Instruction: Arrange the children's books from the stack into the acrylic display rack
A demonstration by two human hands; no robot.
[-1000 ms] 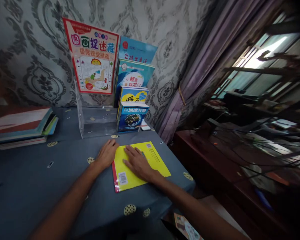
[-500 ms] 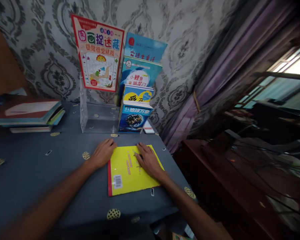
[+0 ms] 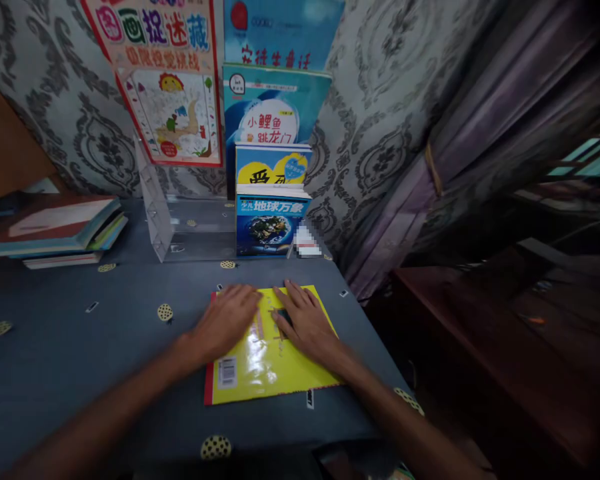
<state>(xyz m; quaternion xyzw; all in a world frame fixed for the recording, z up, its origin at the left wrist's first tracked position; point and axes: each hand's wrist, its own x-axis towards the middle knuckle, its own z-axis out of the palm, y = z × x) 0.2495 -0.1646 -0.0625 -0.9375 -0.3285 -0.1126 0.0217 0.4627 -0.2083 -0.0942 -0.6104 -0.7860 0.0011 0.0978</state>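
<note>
A yellow book (image 3: 275,370) with a red spine edge and a barcode lies flat on the dark grey tablecloth. My left hand (image 3: 229,319) rests over its upper left part, fingers bent and side by side; nothing shows in its grip. Flat on the upper right part of the cover lies my right hand (image 3: 307,323), fingers spread. Beyond the book, a clear plastic rack (image 3: 157,220) holds a red-bordered picture book (image 3: 180,113) at its left and a stepped row of books at its right, with a blue earth book (image 3: 270,227) in front.
A stack of books (image 3: 60,230) is at the far left. Patterned wallpaper stands behind the rack, and a purple curtain (image 3: 405,213) hangs to its right. Past the table's right edge is a dark red piece of furniture (image 3: 460,333).
My left hand has moved right, from the book's left edge onto its cover. The view has come closer to the rack. My right hand stays on the cover.
</note>
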